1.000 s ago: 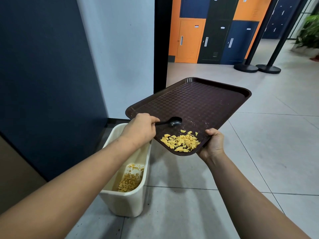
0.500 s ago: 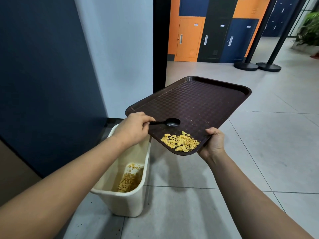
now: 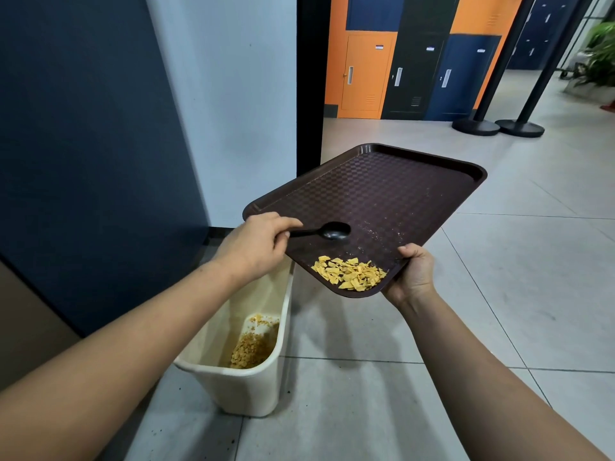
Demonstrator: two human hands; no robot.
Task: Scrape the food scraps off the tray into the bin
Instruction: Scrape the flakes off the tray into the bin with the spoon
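The rigid brown tray (image 3: 382, 194) looks light; the right hand (image 3: 414, 274) grips its near rim. The left hand (image 3: 261, 242) pinches a black spoon (image 3: 327, 231) at 12 o'clock of the dry, loose yellow flakes (image 3: 349, 273), which should slide easily toward the beige bin (image 3: 243, 390).

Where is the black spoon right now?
The spoon is in the left hand, its bowl lying on the brown tray just above the pile of yellow scraps, with the bin below and to the left.
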